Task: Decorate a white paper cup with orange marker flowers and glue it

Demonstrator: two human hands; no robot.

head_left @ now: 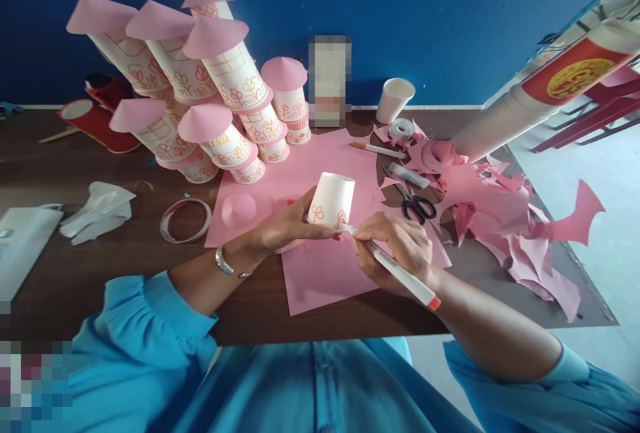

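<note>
Blue wall (pixel 450 13) backs a dark wooden table (pixel 75 273) strewn with craft work. On the table lies a pink sheet (pixel 325 273), the landmark for everything else. Above that sheet, the left hand (pixel 287 226) grips a white paper cup (pixel 333 198), held upside down and tilted, with small orange flowers drawn near its rim. The right hand (pixel 397 246) is closed around a white marker (pixel 395 269) with an orange end cap, its tip touching the cup's lower edge.

On the sheet's left part rests a small pink cone (pixel 239 209). Just left of the sheet lies a tape ring (pixel 186 221), and farther left a crumpled white glove (pixel 100 209). Behind the sheet, toward the wall, stands a heap of decorated cups with pink cone roofs (pixel 200 93). Right of the sheet lie black scissors (pixel 415 203), a glue stick (pixel 409 175), a second marker (pixel 377 149) and a spread of pink scraps (pixel 500 219). Beyond those scraps, near the wall, a plain cup (pixel 394 99) stands upright, and a long stack of cups (pixel 530 99) lies slanted at the right.
</note>
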